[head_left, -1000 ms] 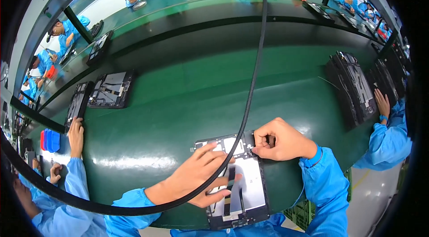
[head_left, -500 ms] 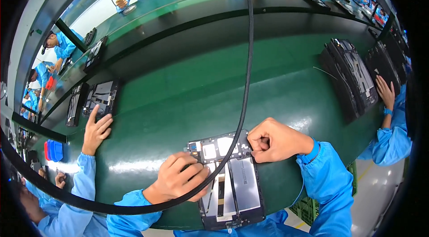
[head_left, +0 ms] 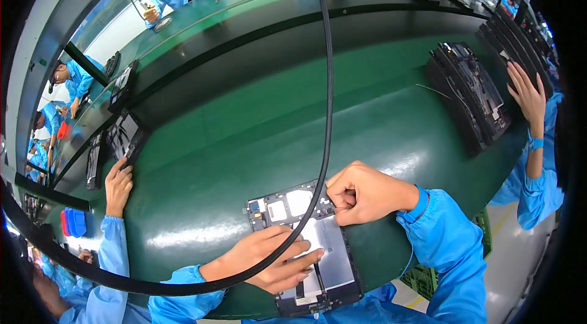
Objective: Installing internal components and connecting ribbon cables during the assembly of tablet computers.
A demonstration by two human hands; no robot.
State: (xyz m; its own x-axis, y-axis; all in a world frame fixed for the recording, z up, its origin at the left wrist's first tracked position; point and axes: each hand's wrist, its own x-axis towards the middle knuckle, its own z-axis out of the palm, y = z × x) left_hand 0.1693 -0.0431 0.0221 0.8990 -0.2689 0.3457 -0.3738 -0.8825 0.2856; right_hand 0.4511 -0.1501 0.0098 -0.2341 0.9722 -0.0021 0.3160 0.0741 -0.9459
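An opened tablet lies at the table's near edge in front of me, its silver battery plate and black ribbon cables exposed. My left hand is laid across the middle of it, fingers stretched out over the battery and hiding part of the cables. At the tablet's upper right edge, my right hand is closed, thumb and curled fingers pressed together. Whatever sits between those fingertips is hidden. A thick black cable hangs in front of the view and crosses the left hand and the tablet.
Upright black tablet parts stand in a stack at the right; a co-worker's hand touches more behind them. At the left, another co-worker's hand rests on an opened tablet. Blue bin at the left edge; green crate below the table.
My left hand has slid down from the tablet's upper left, and its curled fingers have straightened over the battery. My right hand keeps to the same edge. The left co-worker's tablet has turned.
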